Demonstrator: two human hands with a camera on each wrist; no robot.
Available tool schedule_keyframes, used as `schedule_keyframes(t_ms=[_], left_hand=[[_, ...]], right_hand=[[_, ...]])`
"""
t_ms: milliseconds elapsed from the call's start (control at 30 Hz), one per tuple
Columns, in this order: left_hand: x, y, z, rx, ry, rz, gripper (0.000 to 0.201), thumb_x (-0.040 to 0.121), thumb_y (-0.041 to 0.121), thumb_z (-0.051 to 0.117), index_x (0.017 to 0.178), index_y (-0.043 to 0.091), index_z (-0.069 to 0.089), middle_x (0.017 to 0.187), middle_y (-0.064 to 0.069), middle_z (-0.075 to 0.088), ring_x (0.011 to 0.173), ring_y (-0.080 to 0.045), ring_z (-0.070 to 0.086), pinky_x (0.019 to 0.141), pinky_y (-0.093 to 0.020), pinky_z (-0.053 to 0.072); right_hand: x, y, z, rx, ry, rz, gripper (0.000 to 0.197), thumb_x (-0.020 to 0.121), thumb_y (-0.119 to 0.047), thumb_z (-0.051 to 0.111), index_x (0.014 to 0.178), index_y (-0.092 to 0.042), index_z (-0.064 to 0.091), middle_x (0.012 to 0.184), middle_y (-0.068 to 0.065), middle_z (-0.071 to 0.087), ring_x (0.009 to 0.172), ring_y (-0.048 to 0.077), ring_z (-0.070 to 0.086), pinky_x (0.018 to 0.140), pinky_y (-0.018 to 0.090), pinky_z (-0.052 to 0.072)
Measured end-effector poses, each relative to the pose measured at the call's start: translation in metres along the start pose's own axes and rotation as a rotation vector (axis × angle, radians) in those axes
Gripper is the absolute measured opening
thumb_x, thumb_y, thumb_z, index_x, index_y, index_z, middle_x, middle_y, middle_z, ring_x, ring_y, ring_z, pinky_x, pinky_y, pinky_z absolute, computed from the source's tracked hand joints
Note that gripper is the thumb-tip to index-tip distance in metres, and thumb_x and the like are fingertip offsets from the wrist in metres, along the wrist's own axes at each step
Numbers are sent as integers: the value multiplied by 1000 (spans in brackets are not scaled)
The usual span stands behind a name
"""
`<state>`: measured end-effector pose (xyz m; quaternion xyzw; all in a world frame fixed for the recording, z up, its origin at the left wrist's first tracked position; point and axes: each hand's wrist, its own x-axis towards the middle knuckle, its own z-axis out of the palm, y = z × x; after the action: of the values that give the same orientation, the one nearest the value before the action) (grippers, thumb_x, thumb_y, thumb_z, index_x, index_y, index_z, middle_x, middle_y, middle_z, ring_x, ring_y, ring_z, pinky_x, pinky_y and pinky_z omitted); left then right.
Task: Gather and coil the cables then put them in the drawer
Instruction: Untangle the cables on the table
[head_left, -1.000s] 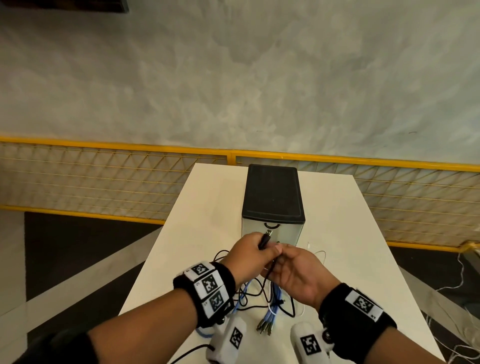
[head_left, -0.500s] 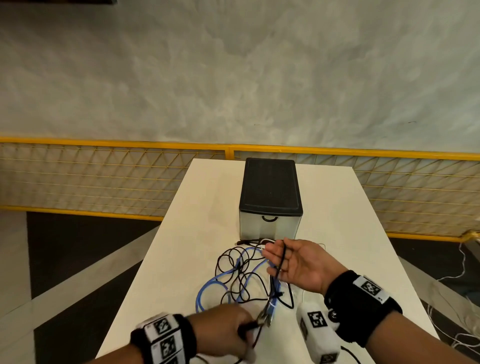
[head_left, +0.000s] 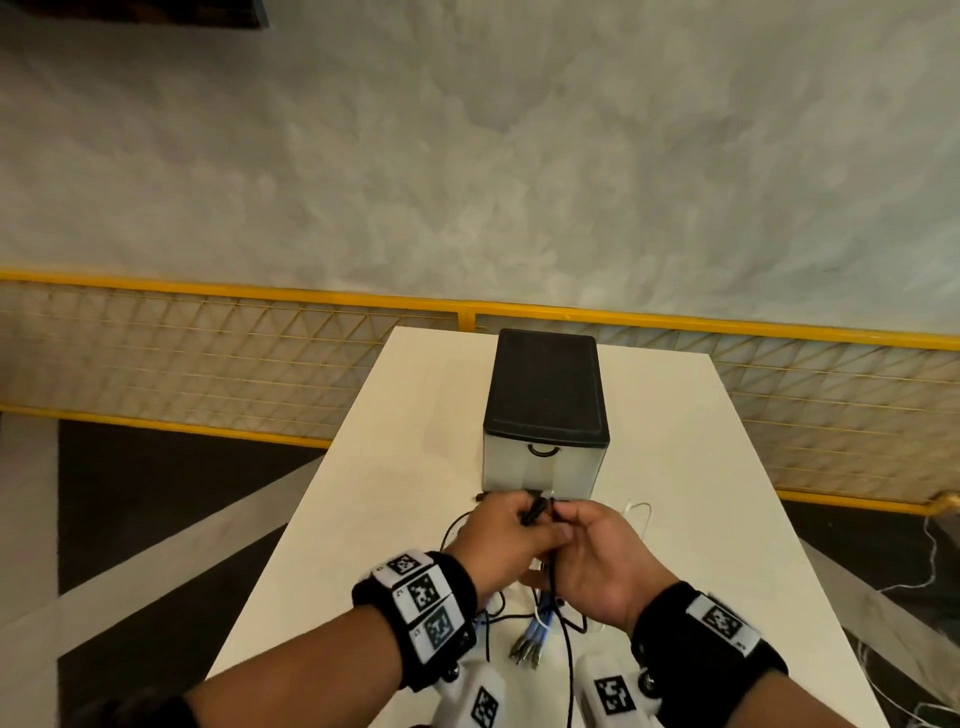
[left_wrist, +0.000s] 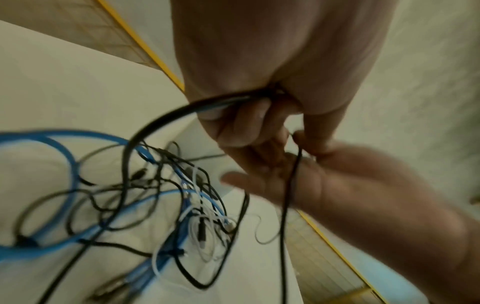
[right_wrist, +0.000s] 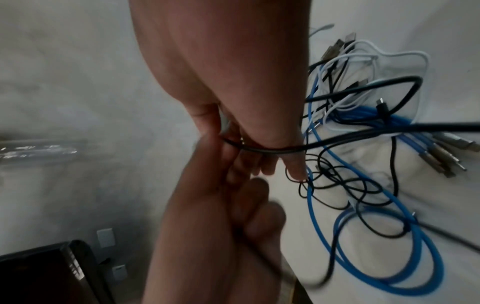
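Head view: left hand and right hand meet just before drawer unit, both pinching black cable. Tangle of blue, white, black cables lies on counter beneath hands, drawer closed.
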<state>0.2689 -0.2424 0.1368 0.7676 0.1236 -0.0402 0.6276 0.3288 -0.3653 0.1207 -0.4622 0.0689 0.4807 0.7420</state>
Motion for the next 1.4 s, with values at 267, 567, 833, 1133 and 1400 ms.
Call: schedule_keyframes(t_ms=[267, 567, 833, 1133, 1400], left_hand=[[-31, -20, -7, 294, -344, 19, 24, 77, 17, 78, 65, 22, 58, 61, 11, 56, 59, -2, 52, 61, -17, 43], [-77, -45, -42, 643, -730, -77, 19, 88, 26, 60, 84, 8, 63, 74, -5, 56, 67, -12, 53, 67, -19, 39], [-11, -21, -20, 136, 68, 29, 21, 78, 27, 77, 73, 18, 59, 61, 13, 56, 54, 1, 51, 57, -17, 44], [-10, -35, 4, 136, -98, 72, 13, 76, 8, 70, 68, 15, 63, 64, 5, 58, 62, -9, 54, 69, -29, 48], [-65, -46, -19, 414, -590, -71, 8, 81, 21, 74, 83, 13, 72, 63, 15, 60, 63, 7, 54, 67, -13, 43]], right_hand=[[-13, -20, -7, 24, 3, 55, 34, 98, -28, 38, 79, -13, 62, 117, 17, 70, 100, 29, 71, 84, 43, 46], [8, -6, -14, 51, 147, 64, 24, 102, -22, 38, 100, -12, 59, 104, 15, 75, 98, 28, 72, 84, 47, 52], [0, 14, -8, 69, 92, 35, 23, 101, -18, 41, 94, -9, 61, 96, 12, 72, 79, 25, 69, 77, 44, 52], [-6, 15, -14, 57, 82, 42, 18, 90, -16, 54, 100, -4, 63, 82, 14, 65, 71, 26, 62, 68, 37, 54], [4, -6, -22, 103, 163, 69, 27, 103, -15, 38, 91, -8, 61, 90, 15, 76, 80, 27, 75, 77, 43, 55]])
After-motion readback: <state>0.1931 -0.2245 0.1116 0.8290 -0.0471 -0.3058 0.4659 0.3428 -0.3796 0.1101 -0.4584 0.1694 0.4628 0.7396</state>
